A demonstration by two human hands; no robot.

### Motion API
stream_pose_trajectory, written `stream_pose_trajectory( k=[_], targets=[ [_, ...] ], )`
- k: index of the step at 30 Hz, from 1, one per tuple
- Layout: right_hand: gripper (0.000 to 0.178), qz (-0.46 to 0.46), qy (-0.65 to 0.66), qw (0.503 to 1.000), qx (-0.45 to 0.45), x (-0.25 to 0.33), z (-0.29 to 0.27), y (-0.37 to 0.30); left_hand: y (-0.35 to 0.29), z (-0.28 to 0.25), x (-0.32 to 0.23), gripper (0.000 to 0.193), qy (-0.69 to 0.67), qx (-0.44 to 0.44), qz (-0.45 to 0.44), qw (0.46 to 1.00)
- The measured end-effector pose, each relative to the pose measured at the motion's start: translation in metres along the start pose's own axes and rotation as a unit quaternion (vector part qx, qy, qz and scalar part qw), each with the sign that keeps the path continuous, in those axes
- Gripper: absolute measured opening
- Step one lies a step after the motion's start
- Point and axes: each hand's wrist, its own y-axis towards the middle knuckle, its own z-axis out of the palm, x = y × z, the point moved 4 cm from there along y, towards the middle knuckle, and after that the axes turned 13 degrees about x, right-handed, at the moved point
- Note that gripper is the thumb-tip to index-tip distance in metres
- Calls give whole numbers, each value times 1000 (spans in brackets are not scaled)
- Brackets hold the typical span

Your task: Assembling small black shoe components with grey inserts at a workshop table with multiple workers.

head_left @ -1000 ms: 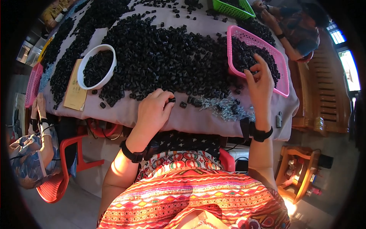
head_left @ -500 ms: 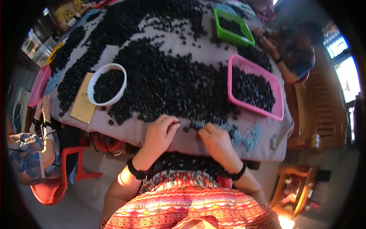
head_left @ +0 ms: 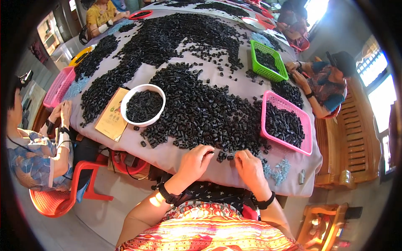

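At the near edge of a cloth-covered table (head_left: pixel 176 161), my left hand (head_left: pixel 196 162) is closed in a pinch, a small black plastic piece (head_left: pixel 211 152) showing at its fingertips. My right hand (head_left: pixel 251 168) is a short way to the right, its fingers curled and pressed together; what they hold, if anything, is hidden. Between the hands lie a few loose black pieces (head_left: pixel 221 157). A broad heap of short, tube-like black pieces (head_left: pixel 201 108) spreads just beyond them. Beside my right hand sits a small pile of pale blue bits (head_left: pixel 280 170).
A pink basket (head_left: pixel 263 113) and a white bowl (head_left: pixel 164 102) hold black parts. A yellowish booklet (head_left: pixel 111 119) lies by the bowl. Farther right is a green basket (head_left: pixel 270 76). Co-workers sit left (head_left: pixel 39 161) and right (head_left: pixel 331 81); a red chair (head_left: pixel 52 203) stands left.
The view has tilted up, so the table sits lower and more of its far end shows. Both hands stay near the table edge, still closed, with loose black pieces between them.
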Motion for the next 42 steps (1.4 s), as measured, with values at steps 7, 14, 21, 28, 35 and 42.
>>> stream_pose_trajectory(
  k=[7,14,21,28,35,42],
  targets=[
    [6,0,53,998,-37,-4,-16,4,3,2,-4,24,-75,69,-69,992],
    [18,14,166,986,-20,-4,-15,2,15,13,-29,21,-78,100,-9,992],
    [22,62,322,945,-4,-9,-9,-2,32,30,-39,19,-75,121,13,990],
    [18,-1,183,982,-55,-3,-22,-7,34,40,-27,20,-140,148,-48,978],
    [14,20,239,969,-51,1,-30,-3,25,37,-24,53,-103,147,-54,982],
    [16,33,287,956,-45,-3,-25,-4,24,22,-27,28,-110,108,-11,988]
  ],
)
